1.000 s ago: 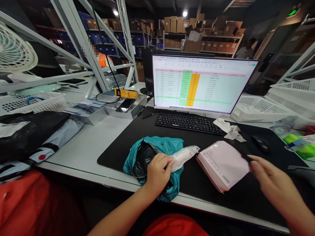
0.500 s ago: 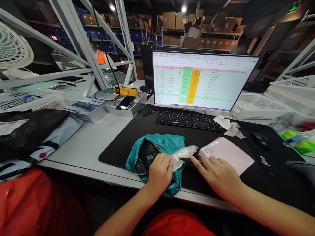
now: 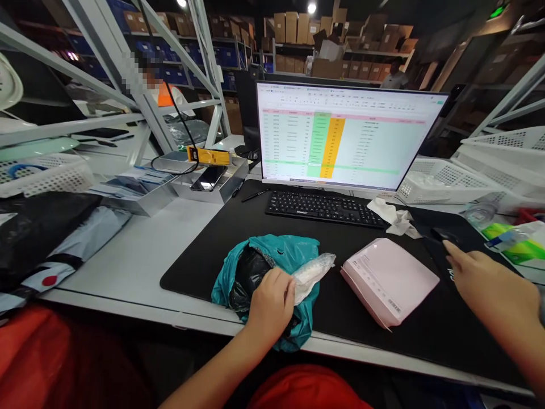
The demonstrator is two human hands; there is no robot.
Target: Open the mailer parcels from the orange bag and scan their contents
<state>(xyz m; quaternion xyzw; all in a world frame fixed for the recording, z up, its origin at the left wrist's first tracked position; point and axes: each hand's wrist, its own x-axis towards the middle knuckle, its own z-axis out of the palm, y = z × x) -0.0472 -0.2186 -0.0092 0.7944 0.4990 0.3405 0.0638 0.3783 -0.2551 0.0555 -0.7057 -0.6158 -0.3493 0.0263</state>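
My left hand (image 3: pixel 270 301) rests on a teal plastic bag (image 3: pixel 272 264) with black lining and grips the near end of a clear wrapped packet (image 3: pixel 313 270) that sticks out of it. A pink mailer (image 3: pixel 389 278) lies flat on the black desk mat (image 3: pixel 204 250) to the right of the bag. My right hand (image 3: pixel 489 287) is out at the right, fingers stretched toward a black mouse (image 3: pixel 443 234), holding nothing.
A keyboard (image 3: pixel 323 207) and a lit monitor (image 3: pixel 344 136) stand behind the mat. Crumpled tissue (image 3: pixel 394 218) lies beside the keyboard. White baskets (image 3: pixel 460 179) sit at right, a metal tray with a phone (image 3: pixel 208 179) at left, dark parcels (image 3: pixel 46 227) far left.
My right hand left the pink mailer's near corner and swung right toward the mouse. The left hand stayed on the teal bag and packet.
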